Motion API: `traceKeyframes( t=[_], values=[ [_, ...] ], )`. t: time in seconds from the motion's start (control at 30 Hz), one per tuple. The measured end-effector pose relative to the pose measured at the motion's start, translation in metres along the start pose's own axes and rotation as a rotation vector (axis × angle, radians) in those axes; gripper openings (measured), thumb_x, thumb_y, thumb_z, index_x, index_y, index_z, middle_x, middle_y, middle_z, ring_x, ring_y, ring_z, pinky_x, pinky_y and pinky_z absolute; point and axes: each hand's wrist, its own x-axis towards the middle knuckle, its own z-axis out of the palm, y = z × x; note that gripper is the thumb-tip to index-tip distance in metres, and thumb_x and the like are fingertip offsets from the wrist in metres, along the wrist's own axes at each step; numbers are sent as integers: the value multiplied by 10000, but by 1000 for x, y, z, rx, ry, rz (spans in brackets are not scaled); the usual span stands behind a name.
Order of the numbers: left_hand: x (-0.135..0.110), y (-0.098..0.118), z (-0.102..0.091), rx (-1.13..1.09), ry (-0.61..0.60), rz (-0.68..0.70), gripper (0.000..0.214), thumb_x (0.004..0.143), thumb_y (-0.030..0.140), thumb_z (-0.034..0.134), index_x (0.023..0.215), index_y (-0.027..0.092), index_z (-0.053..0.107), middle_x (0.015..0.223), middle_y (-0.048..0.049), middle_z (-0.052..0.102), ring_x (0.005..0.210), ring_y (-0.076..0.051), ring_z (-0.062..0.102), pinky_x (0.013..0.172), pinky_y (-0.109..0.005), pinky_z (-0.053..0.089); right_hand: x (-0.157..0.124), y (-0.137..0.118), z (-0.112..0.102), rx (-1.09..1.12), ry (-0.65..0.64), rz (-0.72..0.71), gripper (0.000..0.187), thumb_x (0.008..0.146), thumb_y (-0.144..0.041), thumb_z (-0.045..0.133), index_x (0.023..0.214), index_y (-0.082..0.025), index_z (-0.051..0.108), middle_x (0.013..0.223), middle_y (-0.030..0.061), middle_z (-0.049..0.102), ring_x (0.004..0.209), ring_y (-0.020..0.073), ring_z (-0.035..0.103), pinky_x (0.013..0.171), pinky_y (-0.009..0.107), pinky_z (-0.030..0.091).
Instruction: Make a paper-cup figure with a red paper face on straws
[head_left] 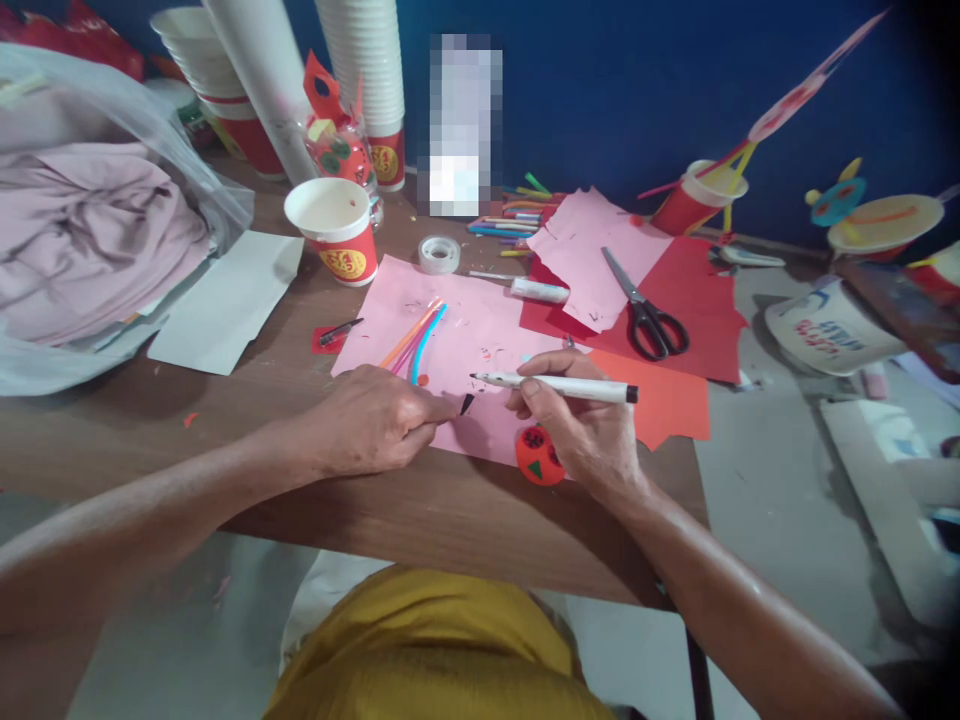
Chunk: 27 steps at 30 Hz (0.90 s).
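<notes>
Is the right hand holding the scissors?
No, the scissors lie on paper while the right hand holds a white marker.

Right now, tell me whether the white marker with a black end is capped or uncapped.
Uncapped: the white marker with a black end, in the right hand, shows its bare, dark, narrow tip.

The sheet (487, 315) lies on the table (420, 520). The strips (424, 342) lie on the sheet's left half; the disc (540, 474) lies at its front edge, right of centre. The tape (439, 254) sits at its back edge, right of the cup (345, 262). The scissors (637, 297) lie right, across overlapping papers (712, 310). The bag (45, 360) stands far left; the card (229, 300) lies beside it.
</notes>
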Motion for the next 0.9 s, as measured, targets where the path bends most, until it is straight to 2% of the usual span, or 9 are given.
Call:
traceKeyframes(
  t=[0.1,0.2,0.3,0.4,0.5,0.6,0.7,0.8,0.9],
  values=[
    [1,1,-2,-14,22,6,268,859,293,420,988,246,650,742,-12,690,695,-147,628,648,-238,420,-1,0,0,15,6,3,143,826,-298,550,915,-190,580,706,5,660,654,146,651,589,277,530],
    [0,1,-8,-68,142,-77,235,843,314,449,915,202,643,673,-2,657,605,-121,589,573,-214,400,0,0,0,61,23,3,124,824,-269,559,913,-185,570,694,0,657,651,145,642,604,293,526],
    [0,0,-20,-244,229,-172,204,792,238,477,942,168,597,650,16,625,532,-92,540,511,-196,390,3,0,-2,169,46,-1,95,817,-240,565,894,-186,552,649,-17,635,618,136,623,584,285,513],
    [4,0,-32,-483,223,-207,275,746,123,420,991,149,543,759,-8,651,577,-92,563,530,-202,437,8,2,-5,269,90,-11,65,818,-243,567,852,-192,547,582,-43,578,549,111,567,536,252,477],
    [11,0,-38,-641,222,-210,291,714,75,369,941,139,540,830,-40,670,620,-99,580,560,-220,478,11,3,-8,319,132,-26,61,815,-250,576,824,-192,560,562,-53,534,523,93,511,512,228,443],
    [19,1,-37,-692,240,-209,281,743,96,364,924,132,576,913,-71,677,664,-107,601,576,-222,499,12,3,-10,344,144,-34,91,805,-262,592,866,-200,566,624,-40,563,568,100,533,539,234,457],
    [25,3,-33,-703,261,-198,310,812,153,357,1029,132,578,1012,-91,659,702,-111,621,594,-221,516,11,2,-11,362,143,-46,154,835,-328,552,925,-205,568,706,-10,601,646,124,576,590,264,487],
    [28,3,-27,-741,255,-185,332,838,177,358,1119,144,532,1014,-90,649,700,-109,617,548,-205,504,12,2,-12,413,131,-82,227,885,-377,461,944,-193,580,726,14,616,667,140,586,616,291,498],
    [28,-1,-18,-813,276,-168,336,801,140,399,1121,138,504,962,-78,650,686,-106,590,557,-216,496,12,1,-14,467,102,-89,202,902,-344,435,913,-195,572,682,4,612,636,143,585,605,292,490]
  ],
)
